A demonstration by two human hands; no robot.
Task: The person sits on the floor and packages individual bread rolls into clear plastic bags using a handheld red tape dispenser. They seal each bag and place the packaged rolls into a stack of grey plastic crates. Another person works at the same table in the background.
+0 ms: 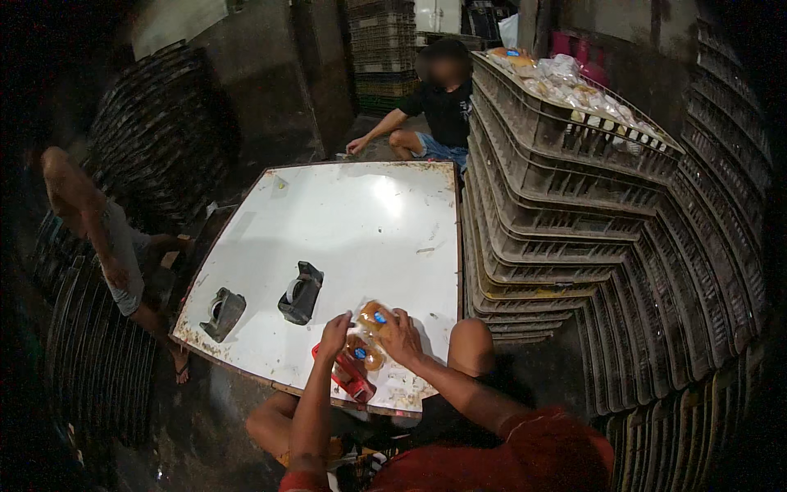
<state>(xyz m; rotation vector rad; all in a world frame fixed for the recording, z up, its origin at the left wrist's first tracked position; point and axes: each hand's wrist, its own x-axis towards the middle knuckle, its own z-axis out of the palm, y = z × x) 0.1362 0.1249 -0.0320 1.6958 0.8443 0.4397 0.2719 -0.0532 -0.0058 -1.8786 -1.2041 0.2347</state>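
Note:
Two clear plastic packs of round brown bread lie near the table's front edge, each with a blue label. My right hand rests on the side of the farther bread pack, fingers bent over it. My left hand is raised at the left of the packs, thumb and fingers close together; whether it pinches a bit of wrapping cannot be told. The nearer bread pack lies between my forearms. A red tape dispenser stands beside it, partly hidden by my left forearm.
Two black tape dispensers stand left on the white table. Stacked plastic crates rise at the right, the top one holding wrapped bread. A person sits beyond the table; another person is at the left.

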